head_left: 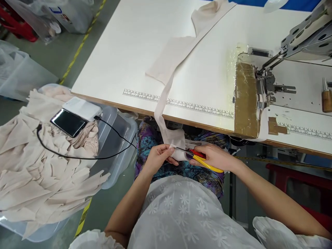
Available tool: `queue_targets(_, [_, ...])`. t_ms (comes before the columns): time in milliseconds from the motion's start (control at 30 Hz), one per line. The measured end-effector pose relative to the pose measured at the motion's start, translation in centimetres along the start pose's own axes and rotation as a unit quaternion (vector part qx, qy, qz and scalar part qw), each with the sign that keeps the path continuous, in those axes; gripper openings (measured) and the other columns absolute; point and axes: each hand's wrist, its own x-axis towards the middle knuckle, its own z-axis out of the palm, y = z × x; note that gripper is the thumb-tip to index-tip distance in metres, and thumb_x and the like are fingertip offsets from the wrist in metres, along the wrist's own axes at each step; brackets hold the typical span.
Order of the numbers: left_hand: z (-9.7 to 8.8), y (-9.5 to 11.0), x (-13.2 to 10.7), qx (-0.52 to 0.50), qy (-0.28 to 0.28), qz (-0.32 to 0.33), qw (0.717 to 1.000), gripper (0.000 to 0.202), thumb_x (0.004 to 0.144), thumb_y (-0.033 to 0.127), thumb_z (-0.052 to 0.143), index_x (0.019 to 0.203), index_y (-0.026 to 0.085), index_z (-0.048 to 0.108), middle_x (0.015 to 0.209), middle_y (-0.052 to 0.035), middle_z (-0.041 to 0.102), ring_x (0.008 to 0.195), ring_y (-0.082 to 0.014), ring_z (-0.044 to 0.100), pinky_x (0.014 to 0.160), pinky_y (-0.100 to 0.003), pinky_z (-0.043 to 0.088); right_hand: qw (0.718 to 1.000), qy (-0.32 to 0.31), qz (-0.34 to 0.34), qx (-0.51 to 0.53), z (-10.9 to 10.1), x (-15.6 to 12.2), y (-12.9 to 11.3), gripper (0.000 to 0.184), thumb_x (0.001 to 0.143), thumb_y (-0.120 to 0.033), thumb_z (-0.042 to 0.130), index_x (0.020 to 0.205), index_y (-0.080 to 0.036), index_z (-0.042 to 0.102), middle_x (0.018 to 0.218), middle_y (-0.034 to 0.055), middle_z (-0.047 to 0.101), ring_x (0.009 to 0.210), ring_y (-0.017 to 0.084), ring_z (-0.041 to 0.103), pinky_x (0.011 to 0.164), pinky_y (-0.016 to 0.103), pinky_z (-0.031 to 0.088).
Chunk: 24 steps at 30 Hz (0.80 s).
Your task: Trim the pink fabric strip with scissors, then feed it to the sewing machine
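Observation:
Over my lap, my left hand (161, 155) pinches the end of a pale beige fabric strip (162, 100), close to a small white piece at its edge. My right hand (207, 156) grips scissors (207, 164) with yellow and red handles. Their blades point left and reach the fabric by my left fingertips; whether they are closed on it I cannot tell. From my hands the strip runs up over the table edge and widens into flat beige pieces (172, 57) lying on the white tabletop.
A sewing machine (267, 83) stands at the right of the white table (124, 41), with a wooden-handled tool (326, 97) beside it. At left, a plastic tub (120, 152) holds heaped beige fabric (46, 180), a phone (68, 122), and a white power bank (82, 108) with a black cable.

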Motion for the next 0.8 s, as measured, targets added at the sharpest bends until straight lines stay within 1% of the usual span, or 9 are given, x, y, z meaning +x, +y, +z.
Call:
queue_targets(167, [0.1, -0.3, 0.1, -0.004, 0.008, 0.003, 1.0, 0.054, 0.068, 0.061, 0.078, 0.085, 0.011, 0.068, 0.068, -0.0056, 0.07, 0.054, -0.0218, 0.07, 0.054, -0.027, 0.057, 0.999, 0.014, 0.011, -0.038, 0.0, -0.2, -0.3, 0.056, 0.091, -0.073, 0.037, 0.066, -0.023, 0.041, 0.059, 0.0021, 0.051, 0.051, 0.017, 0.044, 0.051, 0.028, 0.025])
queue_targets(267, [0.2, -0.2, 0.1, -0.004, 0.008, 0.006, 1.0, 0.052, 0.069, 0.06, 0.078, 0.083, 0.011, 0.067, 0.066, -0.0052, 0.069, 0.055, -0.0216, 0.071, 0.054, -0.025, 0.056, 0.999, 0.016, 0.012, -0.049, 0.1, -0.4, -0.4, 0.054, 0.092, -0.071, 0.038, 0.067, -0.023, 0.042, 0.061, 0.0026, 0.054, 0.052, 0.018, 0.048, 0.052, 0.028, 0.025])
queue_targets(367, [0.4, -0.2, 0.0, -0.004, 0.01, 0.009, 1.0, 0.05, 0.07, 0.059, 0.078, 0.081, 0.011, 0.066, 0.065, -0.0052, 0.069, 0.054, -0.0205, 0.07, 0.054, -0.024, 0.056, 0.998, 0.025, 0.013, -0.054, 0.5, -0.6, -0.2, 0.053, 0.093, -0.07, 0.038, 0.067, -0.023, 0.04, 0.062, 0.0028, 0.055, 0.053, 0.018, 0.05, 0.052, 0.028, 0.026])
queue_targets(533, [0.6, -0.2, -0.1, -0.001, 0.016, 0.006, 1.0, 0.051, 0.068, 0.059, 0.079, 0.08, 0.011, 0.066, 0.065, -0.0061, 0.07, 0.052, -0.0208, 0.069, 0.052, -0.025, 0.055, 0.997, 0.059, 0.013, -0.052, 1.5, -0.9, 0.4, 0.051, 0.093, -0.067, 0.039, 0.066, -0.024, 0.035, 0.06, 0.0027, 0.053, 0.054, 0.019, 0.05, 0.053, 0.029, 0.025])
queue_targets(667, [0.6, -0.3, -0.2, 0.001, 0.02, 0.001, 1.0, 0.052, 0.066, 0.059, 0.079, 0.08, 0.011, 0.067, 0.066, -0.0066, 0.07, 0.051, -0.0202, 0.069, 0.052, -0.024, 0.054, 0.997, 0.051, 0.019, -0.053, 1.7, -1.1, 0.3, 0.048, 0.092, -0.061, 0.046, 0.065, -0.024, 0.033, 0.058, 0.0017, 0.051, 0.053, 0.019, 0.05, 0.052, 0.029, 0.024])
queue_targets(800, [1.0, -0.2, -0.4, 0.015, 0.012, 0.004, 1.0, 0.052, 0.066, 0.06, 0.079, 0.082, 0.011, 0.068, 0.066, -0.0063, 0.07, 0.051, -0.0202, 0.068, 0.053, -0.026, 0.055, 0.996, 0.053, 0.012, -0.071, 1.4, -1.2, -0.4, 0.041, 0.09, -0.055, 0.054, 0.07, -0.023, 0.04, 0.065, 0.0027, 0.058, 0.058, 0.021, 0.054, 0.052, 0.028, 0.025])
